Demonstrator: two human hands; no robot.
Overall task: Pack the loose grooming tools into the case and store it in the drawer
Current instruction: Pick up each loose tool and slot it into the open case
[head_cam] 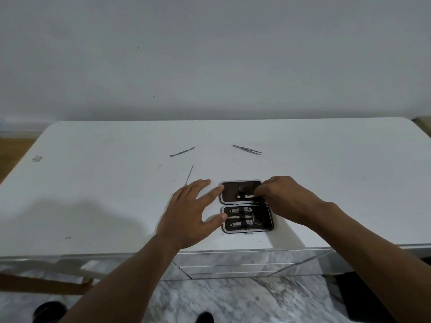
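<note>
A small dark grooming case (261, 227) lies open near the front edge of the white table (93, 183). Its near half holds clippers and other strapped tools. In its far half lies a small silver tool (245, 196), and the fingers of my right hand (279, 199) pinch that tool's right end. My left hand (189, 213) rests spread against the case's left side, fingertip and thumb touching its rim. Three loose tools lie beyond: a thin pick (189, 174), a flat metal tool (182, 152) and tweezers (247, 149).
Mirrored drawer fronts (233, 264) sit under the table's front edge, shut. The floor (233, 299) is marbled tile. A brown wooden piece (46, 285) shows at the lower left. A plain wall rises behind the table.
</note>
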